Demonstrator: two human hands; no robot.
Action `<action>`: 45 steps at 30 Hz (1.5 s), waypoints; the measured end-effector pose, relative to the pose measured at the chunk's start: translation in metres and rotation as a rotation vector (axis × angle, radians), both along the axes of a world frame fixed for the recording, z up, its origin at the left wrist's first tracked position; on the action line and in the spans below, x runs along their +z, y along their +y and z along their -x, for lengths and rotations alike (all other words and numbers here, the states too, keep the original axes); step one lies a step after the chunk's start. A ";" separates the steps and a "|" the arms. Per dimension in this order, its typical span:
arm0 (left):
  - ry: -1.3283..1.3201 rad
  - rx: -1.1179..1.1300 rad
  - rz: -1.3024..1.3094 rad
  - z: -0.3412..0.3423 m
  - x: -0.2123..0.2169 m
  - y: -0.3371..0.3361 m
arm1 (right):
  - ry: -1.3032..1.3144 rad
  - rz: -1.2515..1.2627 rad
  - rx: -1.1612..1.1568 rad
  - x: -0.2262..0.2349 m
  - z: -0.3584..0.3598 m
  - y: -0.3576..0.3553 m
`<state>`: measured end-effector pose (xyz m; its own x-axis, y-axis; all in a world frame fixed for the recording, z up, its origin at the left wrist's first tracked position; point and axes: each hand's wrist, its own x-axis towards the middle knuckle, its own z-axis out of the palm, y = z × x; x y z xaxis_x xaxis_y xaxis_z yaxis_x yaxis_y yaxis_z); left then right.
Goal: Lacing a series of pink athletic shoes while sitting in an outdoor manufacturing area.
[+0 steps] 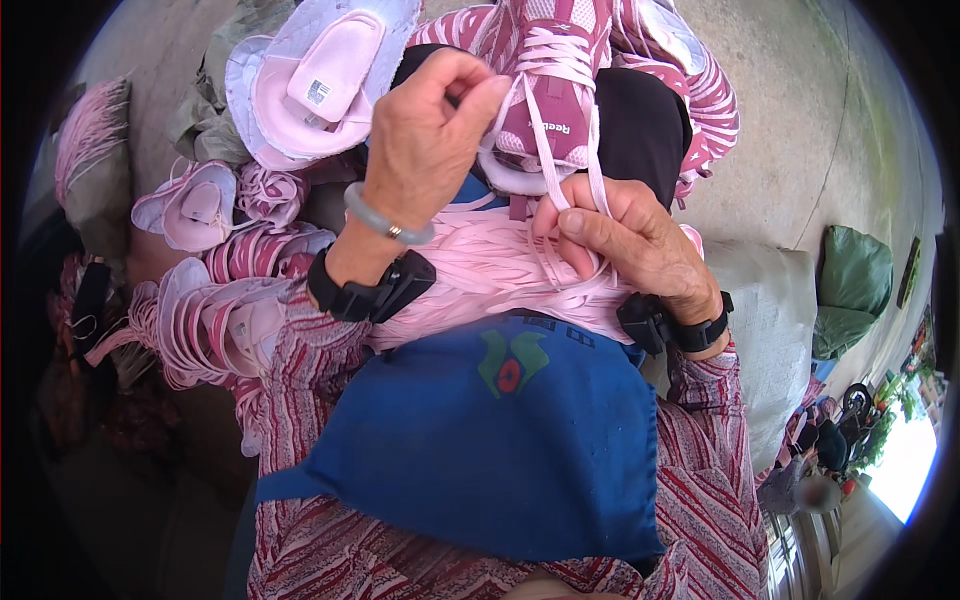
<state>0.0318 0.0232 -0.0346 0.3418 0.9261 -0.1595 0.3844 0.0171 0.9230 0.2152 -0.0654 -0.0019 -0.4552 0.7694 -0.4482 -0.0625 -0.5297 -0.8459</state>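
A dark pink and white sneaker upper (545, 115) lies over my dark-clothed knees, toe end away from me, with pale pink shoelaces (556, 50) criss-crossed up its front. Beside its left edge, my left hand (430, 130) is closed in a pinch, its thumb and forefinger against a pale lace near the eyelets. Two long lace ends hang from the upper toward me. My right hand (630, 230) pinches these hanging laces between thumb and fingers, just below the upper. Under it, a thick bundle of loose pink laces (460, 265) covers my lap above the blue apron (490, 440).
Several more sneaker uppers (195, 205) are piled at my left, one large open upper (330, 85) nearest the knees. Fringed laces (92, 135) hang over a bundle at far left. To the right stand a whitish sack (765, 330) and a green bag (855, 275) on concrete ground.
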 end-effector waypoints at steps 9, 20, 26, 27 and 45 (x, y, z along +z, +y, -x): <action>0.322 -0.277 -0.768 -0.027 -0.025 0.026 | 0.002 -0.047 -0.023 -0.010 -0.003 0.001; -0.280 -0.398 0.686 -0.011 -0.018 0.059 | 0.436 0.093 -0.274 0.009 -0.031 0.000; -0.033 -0.160 0.314 -0.015 -0.026 0.036 | 0.126 0.079 0.000 0.025 -0.024 0.003; -0.065 -0.084 0.248 -0.014 -0.021 0.032 | 0.065 0.032 0.041 0.028 -0.017 0.005; -0.468 -0.584 0.757 0.022 0.066 -0.017 | -0.503 -0.355 -0.057 0.024 0.023 -0.005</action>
<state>0.0101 0.0058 0.0311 0.8777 0.3132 -0.3628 0.1280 0.5762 0.8072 0.1919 -0.0699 0.0218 -0.2082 0.9278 -0.3096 0.3695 -0.2185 -0.9032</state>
